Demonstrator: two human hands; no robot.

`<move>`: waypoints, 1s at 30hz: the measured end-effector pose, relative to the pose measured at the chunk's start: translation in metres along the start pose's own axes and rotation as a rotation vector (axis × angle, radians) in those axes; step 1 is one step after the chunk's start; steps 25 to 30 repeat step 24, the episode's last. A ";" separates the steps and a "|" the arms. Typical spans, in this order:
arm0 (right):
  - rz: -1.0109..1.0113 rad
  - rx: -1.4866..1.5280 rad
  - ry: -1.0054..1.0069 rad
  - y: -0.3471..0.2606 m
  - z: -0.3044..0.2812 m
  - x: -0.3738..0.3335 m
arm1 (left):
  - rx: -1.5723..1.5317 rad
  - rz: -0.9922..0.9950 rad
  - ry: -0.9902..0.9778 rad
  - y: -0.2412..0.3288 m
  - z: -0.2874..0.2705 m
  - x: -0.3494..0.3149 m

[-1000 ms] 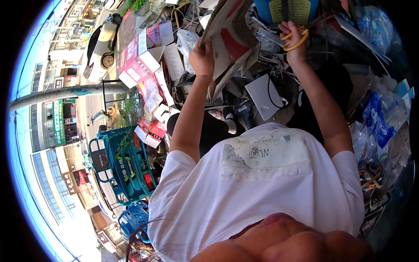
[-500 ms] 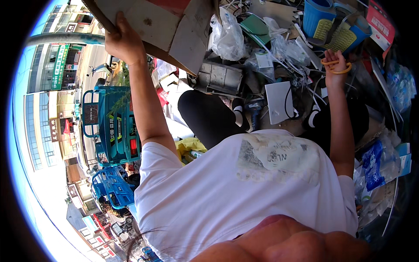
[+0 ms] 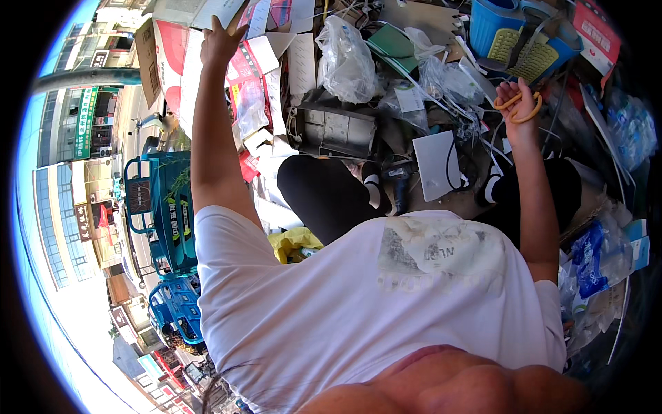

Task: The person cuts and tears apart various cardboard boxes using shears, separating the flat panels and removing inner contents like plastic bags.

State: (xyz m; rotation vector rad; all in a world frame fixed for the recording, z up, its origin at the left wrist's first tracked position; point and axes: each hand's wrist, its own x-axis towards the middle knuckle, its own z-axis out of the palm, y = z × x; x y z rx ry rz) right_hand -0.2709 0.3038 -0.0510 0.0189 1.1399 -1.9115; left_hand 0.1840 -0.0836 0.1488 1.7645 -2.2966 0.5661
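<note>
At the upper left, my left arm is stretched out. My left hand (image 3: 219,45) is open, fingers spread, over a white and red cardboard box (image 3: 174,58); whether the fingertips touch it I cannot tell. Flattened cardboard and printed packaging (image 3: 258,65) lie just right of that hand. At the right, my right hand (image 3: 523,127) is raised, fingers curled through the orange handles of a pair of scissors (image 3: 528,114). The blades are hidden.
Between my legs lie a dusty grey metal box (image 3: 339,130), a cordless drill (image 3: 398,172) and a white panel (image 3: 434,165) with a black cable. Clear plastic bags (image 3: 348,62) and a blue-and-yellow basket (image 3: 493,31) stand farther off. Blue three-wheelers (image 3: 165,207) are outside at left.
My left hand has let go of the cardboard piece it held up, and its fingers have spread. The view has shifted a little. The scissors stay in my right hand.
</note>
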 end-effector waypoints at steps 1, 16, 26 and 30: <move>-0.013 -0.059 -0.002 0.000 -0.001 0.003 | -0.033 0.070 -0.022 0.022 0.022 -0.006; -1.022 -1.753 -0.245 0.047 -0.001 -0.096 | -2.070 -0.334 -1.391 0.368 0.024 -0.297; -1.275 -1.511 0.438 -0.067 -0.155 -0.230 | -1.929 -0.510 -1.229 0.275 0.088 -0.232; -1.275 -1.511 0.438 -0.067 -0.155 -0.230 | -1.929 -0.510 -1.229 0.275 0.088 -0.232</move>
